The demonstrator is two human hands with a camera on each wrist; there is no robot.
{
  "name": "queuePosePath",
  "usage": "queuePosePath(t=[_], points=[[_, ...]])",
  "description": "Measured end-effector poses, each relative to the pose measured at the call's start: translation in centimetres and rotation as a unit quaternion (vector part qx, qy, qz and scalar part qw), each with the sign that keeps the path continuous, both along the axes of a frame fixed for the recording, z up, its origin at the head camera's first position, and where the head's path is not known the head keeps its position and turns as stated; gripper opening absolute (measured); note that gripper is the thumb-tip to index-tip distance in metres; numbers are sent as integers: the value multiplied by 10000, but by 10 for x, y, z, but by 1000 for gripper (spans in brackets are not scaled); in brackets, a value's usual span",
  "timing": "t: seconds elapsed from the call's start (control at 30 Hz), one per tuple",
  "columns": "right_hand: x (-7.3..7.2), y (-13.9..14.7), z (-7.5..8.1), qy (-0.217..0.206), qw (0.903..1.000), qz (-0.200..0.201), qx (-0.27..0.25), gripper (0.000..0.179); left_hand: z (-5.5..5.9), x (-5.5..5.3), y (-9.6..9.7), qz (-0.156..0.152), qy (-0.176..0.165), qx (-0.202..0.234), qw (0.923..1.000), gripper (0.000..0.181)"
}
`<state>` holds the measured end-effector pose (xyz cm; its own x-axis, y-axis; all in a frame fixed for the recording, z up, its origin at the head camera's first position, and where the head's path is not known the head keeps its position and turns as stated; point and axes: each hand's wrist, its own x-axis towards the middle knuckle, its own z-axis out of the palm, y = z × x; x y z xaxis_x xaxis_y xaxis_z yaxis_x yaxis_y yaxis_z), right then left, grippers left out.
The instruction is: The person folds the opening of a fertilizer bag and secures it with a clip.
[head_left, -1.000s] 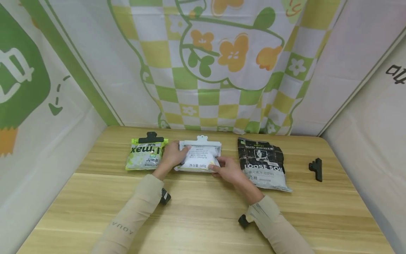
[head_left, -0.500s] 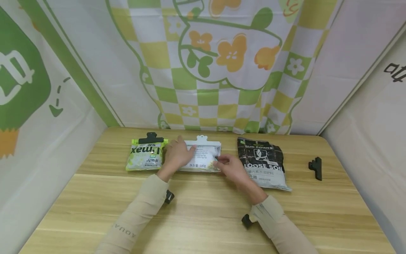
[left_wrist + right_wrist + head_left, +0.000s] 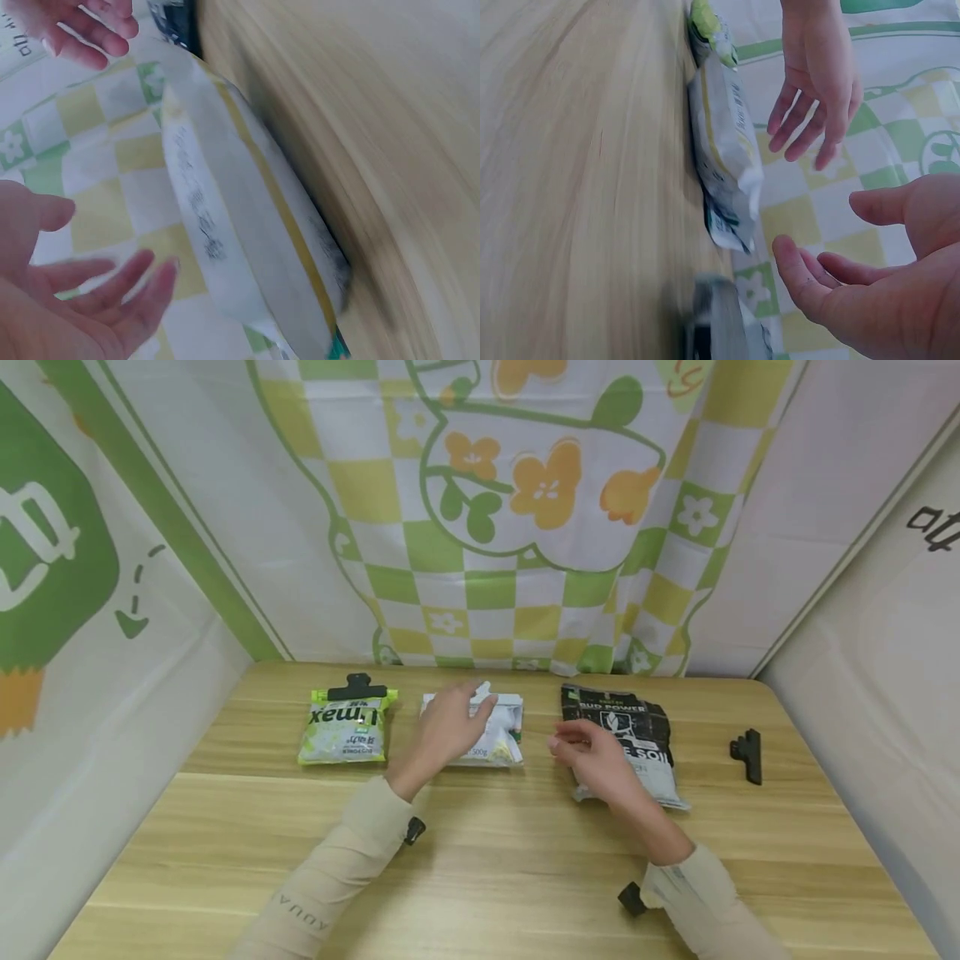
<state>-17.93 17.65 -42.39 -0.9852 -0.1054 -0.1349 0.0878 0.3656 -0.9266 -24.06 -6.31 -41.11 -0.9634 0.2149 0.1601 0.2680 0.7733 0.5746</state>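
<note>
My left hand (image 3: 447, 724) hovers above the white bag (image 3: 507, 724) and hides much of it and of the white clip (image 3: 484, 688) at its top. In the left wrist view its fingers (image 3: 124, 300) are spread and loosely bent, with nothing between them. My right hand (image 3: 597, 762) is off to the right, over the left part of the black and grey "LOOSE SOIL" bag (image 3: 654, 727). Seen from the right wrist, that hand (image 3: 892, 274) holds nothing, thumb and fingers apart.
A green and white bag (image 3: 347, 731) with a black clip (image 3: 357, 688) on its top lies to the left. Another black clip (image 3: 747, 757) lies alone at the right of the wooden table (image 3: 495, 868). A patterned curtain (image 3: 517, 585) hangs behind.
Both hands have let go of the white bag. The left one rose and shifted right over it, while the right one pulled away to the right, in front of the black bag.
</note>
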Motion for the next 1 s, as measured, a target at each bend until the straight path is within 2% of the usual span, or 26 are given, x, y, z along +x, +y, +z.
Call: queuePosePath(t=[0.1,0.3,0.37,0.5,0.57,0.67,0.77,0.87,1.0], points=[[9,13,5,2,10000,-2,-16,52,3,0,8,-147,-249,651,9975,66],[21,40,9,146,9997,-114,140,53,4,-1,23,-405,-876,1539,9834,78],[24,48,9,203,9995,-196,146,53,3,-4,28,-488,-1131,1933,9734,80],[30,64,8,232,9988,-353,248,53,-2,-11,39,-628,-1727,2603,9479,78],[34,73,7,170,9980,-478,386,52,-6,-14,46,-647,-1950,2696,9408,76],[39,86,5,67,9956,-718,606,50,-11,-17,57,-527,-2126,2682,9381,75],[43,97,3,-5,9922,-981,774,49,-12,-19,68,-255,-2219,2727,9358,76],[45,104,2,-51,9885,-1180,949,50,-14,-21,75,-45,-2380,2887,9274,74],[49,113,-2,-38,9831,-1439,1130,49,-20,-23,84,92,-2610,3180,9114,72]])
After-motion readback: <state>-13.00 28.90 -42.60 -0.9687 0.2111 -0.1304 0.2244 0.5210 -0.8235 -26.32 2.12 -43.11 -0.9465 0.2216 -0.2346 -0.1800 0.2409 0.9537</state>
